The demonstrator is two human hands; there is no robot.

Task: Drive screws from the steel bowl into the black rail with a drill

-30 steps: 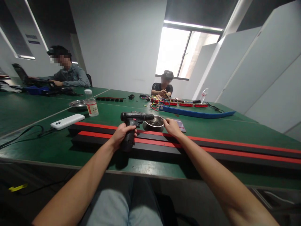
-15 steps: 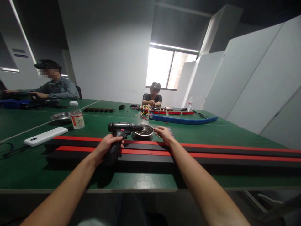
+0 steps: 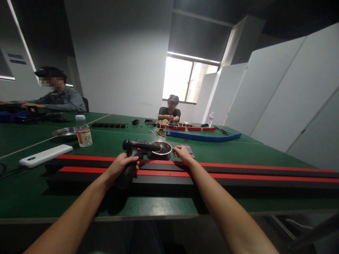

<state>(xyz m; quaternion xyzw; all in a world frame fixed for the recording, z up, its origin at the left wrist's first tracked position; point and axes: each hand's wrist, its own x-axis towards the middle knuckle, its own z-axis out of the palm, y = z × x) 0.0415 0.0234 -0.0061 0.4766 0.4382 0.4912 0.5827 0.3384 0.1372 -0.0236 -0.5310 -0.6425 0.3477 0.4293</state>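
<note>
My left hand (image 3: 123,165) is wrapped round the handle of a black cordless drill (image 3: 132,150), whose nose points right over a metal bowl (image 3: 169,152). Small dark pieces lie in that bowl, too small to name. At the bowl's right rim is my right hand (image 3: 181,153), its fingers pinched together; what they hold, if anything, does not show. Below both hands run two long black bars with red top strips (image 3: 159,173), lying side by side across the table.
On the green table (image 3: 148,204) stand a bottle (image 3: 84,135), a white power bank (image 3: 46,156) and a metal dish (image 3: 65,132) at left. A long blue strip (image 3: 203,136) and coloured wires (image 3: 160,131) lie farther back. Two people sit beyond, one left, one across.
The drill's nose has dipped slightly toward the bowl. My right hand's fingers have drawn closer together beside the rim. The view has shifted a little.
</note>
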